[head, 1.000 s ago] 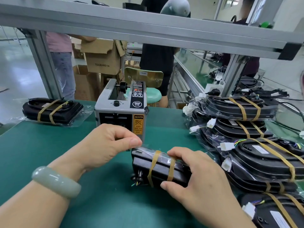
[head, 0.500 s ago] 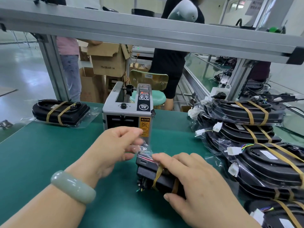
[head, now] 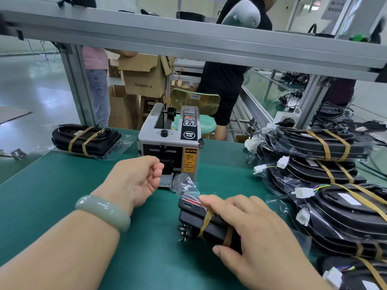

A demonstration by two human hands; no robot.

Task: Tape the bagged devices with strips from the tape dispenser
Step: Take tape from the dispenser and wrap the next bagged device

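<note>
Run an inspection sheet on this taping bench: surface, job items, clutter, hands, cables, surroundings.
Surface: green mat, flat.
Job items: dispenser mid-bench; bagged device with two tape bands in front of it; taped stack at right; one taped unit far left.
Clutter: nothing seen.
Hands: left hand at the dispenser's outlet, pinch unclear; right hand holds the device.
Cables: leads with white plugs poke from the stack.
Surroundings: metal frame, boxes, people behind.
</note>
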